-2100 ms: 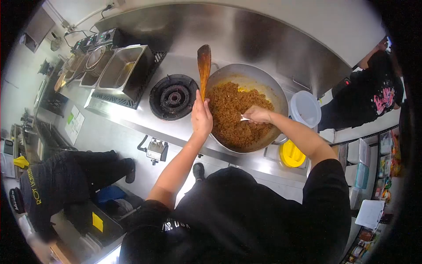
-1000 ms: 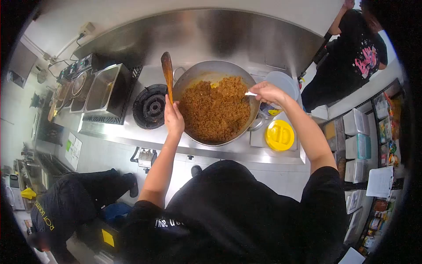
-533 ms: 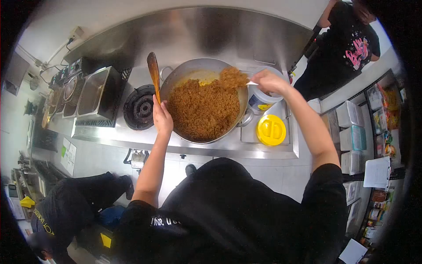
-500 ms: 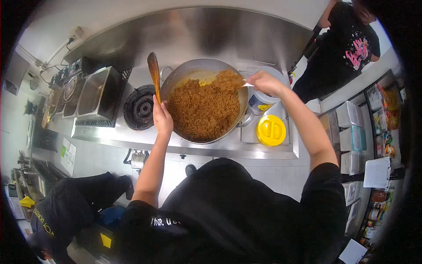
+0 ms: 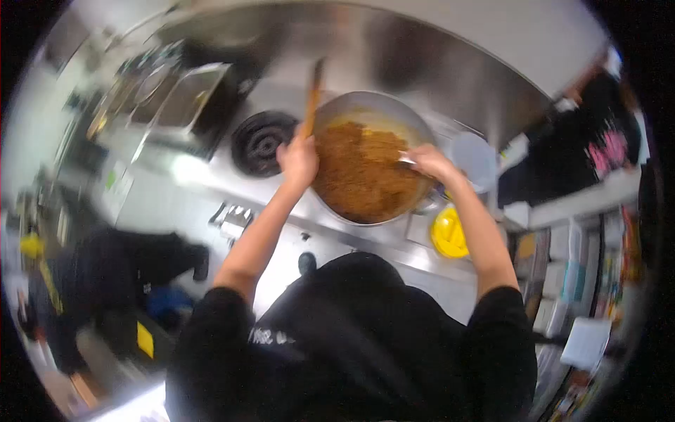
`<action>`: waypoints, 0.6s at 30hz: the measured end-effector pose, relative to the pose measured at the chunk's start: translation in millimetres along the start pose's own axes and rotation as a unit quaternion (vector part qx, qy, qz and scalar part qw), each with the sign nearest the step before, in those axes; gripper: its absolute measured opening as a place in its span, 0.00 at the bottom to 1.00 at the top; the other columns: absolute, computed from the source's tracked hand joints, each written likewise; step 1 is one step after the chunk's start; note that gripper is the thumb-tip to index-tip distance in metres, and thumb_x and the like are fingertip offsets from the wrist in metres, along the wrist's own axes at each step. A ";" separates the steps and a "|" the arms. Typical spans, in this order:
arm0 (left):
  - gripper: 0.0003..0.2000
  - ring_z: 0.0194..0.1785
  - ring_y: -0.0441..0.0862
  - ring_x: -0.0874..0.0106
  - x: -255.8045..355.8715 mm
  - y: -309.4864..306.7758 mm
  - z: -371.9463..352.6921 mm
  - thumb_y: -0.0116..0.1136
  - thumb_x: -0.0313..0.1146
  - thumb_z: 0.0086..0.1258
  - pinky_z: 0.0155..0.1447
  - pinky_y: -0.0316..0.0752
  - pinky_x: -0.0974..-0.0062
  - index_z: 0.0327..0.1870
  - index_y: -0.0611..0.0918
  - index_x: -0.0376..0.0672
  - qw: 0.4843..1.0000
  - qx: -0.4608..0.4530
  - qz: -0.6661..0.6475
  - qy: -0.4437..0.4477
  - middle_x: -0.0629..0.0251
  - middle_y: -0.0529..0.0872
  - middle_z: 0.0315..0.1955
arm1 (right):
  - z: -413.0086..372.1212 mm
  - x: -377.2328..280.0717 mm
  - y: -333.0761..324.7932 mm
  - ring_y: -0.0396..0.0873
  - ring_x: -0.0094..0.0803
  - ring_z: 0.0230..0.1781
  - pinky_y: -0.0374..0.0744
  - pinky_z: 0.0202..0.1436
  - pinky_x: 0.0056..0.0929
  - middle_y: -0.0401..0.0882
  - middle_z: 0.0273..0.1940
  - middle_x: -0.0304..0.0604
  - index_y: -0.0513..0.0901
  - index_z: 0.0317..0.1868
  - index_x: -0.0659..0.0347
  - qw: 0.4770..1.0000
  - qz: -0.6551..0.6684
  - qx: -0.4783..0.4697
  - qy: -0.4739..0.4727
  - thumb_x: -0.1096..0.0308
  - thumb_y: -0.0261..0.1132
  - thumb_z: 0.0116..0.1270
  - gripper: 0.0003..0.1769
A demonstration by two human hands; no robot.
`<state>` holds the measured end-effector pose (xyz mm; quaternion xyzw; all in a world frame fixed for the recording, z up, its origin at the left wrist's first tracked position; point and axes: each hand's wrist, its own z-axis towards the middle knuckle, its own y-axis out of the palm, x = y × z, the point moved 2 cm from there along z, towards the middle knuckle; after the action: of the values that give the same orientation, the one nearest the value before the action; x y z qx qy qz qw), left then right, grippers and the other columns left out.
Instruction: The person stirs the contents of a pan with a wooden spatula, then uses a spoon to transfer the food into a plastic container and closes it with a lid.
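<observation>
A wide metal pan (image 5: 416, 116) holds brown crumbly food (image 5: 365, 186), with yellowish oil along its far wall. At the pan's left rim, my left hand (image 5: 299, 160) is closed round the handle of a wooden spatula (image 5: 313, 102), whose blade points up and away. My right hand (image 5: 434, 165) is over the pan's right side, closed on a utensil with a white handle (image 5: 406, 158). That utensil's working end is blurred against the food, so its exact kind cannot be made out.
A black burner (image 5: 264, 143) is left of the pan, with steel containers (image 5: 188, 102) beyond it. To the right are a whitish tub (image 5: 474, 158) and a yellow lid (image 5: 448, 233). One person stands at the upper right (image 5: 562, 141), another at the lower left (image 5: 105, 274).
The view has swung, shifting the pan rightward in frame. My right hand has come in from the rim over the pan, and the raised heap of food on its utensil is no longer distinct.
</observation>
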<state>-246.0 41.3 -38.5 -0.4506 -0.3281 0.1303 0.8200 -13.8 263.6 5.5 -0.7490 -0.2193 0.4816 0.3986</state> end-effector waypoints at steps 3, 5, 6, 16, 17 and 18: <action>0.16 0.45 0.82 0.52 35.4 -46.1 52.7 0.51 0.32 0.63 0.52 0.74 0.52 0.52 0.78 0.45 0.990 -0.035 -0.120 -0.059 0.48 0.83 0.42 | -7.1 -4.1 6.5 0.76 0.30 0.29 0.74 0.32 0.29 0.82 0.33 0.40 0.84 0.42 0.62 0.969 0.193 0.008 0.155 0.63 0.58 0.68 0.12; 0.15 0.37 0.83 0.51 44.9 -55.7 99.2 0.53 0.30 0.61 0.42 0.77 0.54 0.49 0.79 0.41 0.993 0.006 -0.095 0.071 0.49 0.85 0.35 | 10.7 36.7 21.8 0.62 0.19 0.16 0.59 0.19 0.22 0.70 0.19 0.32 0.84 0.37 0.59 0.955 0.237 0.017 0.178 0.57 0.59 0.68 0.14; 0.12 0.37 0.83 0.52 59.7 -64.6 130.5 0.55 0.31 0.59 0.41 0.77 0.56 0.43 0.82 0.39 0.986 -0.043 -0.127 0.095 0.49 0.85 0.35 | 5.1 20.1 17.1 0.61 0.19 0.14 0.58 0.17 0.22 0.68 0.17 0.30 0.83 0.34 0.58 0.966 0.212 0.001 0.149 0.57 0.58 0.69 0.14; 0.10 0.33 0.84 0.58 144.0 -79.2 277.2 0.53 0.34 0.60 0.37 0.77 0.61 0.36 0.83 0.39 0.953 -0.185 0.108 0.216 0.52 0.85 0.30 | 24.5 35.1 6.7 0.65 0.18 0.15 0.59 0.16 0.21 0.72 0.19 0.33 0.83 0.37 0.58 0.979 0.167 -0.015 0.113 0.62 0.57 0.69 0.11; 0.10 0.33 0.84 0.58 146.8 -74.5 281.4 0.53 0.34 0.60 0.36 0.77 0.61 0.36 0.83 0.39 0.952 -0.199 0.114 0.202 0.52 0.85 0.29 | 34.1 36.6 5.3 0.65 0.18 0.15 0.59 0.16 0.21 0.72 0.19 0.33 0.83 0.37 0.59 0.993 0.115 -0.015 0.022 0.62 0.57 0.68 0.11; 0.10 0.32 0.84 0.58 166.7 -74.6 281.9 0.53 0.34 0.61 0.36 0.77 0.61 0.36 0.82 0.38 0.952 -0.210 0.114 0.191 0.52 0.85 0.29 | 22.2 45.0 -1.9 0.65 0.18 0.16 0.59 0.17 0.21 0.72 0.19 0.33 0.83 0.37 0.59 0.964 -0.098 0.058 -0.240 0.62 0.57 0.68 0.11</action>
<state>-311.8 268.7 199.9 -0.6633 -0.1317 0.0621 0.7341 -13.9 305.4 -22.4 -0.5615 -0.3527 0.6181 0.4223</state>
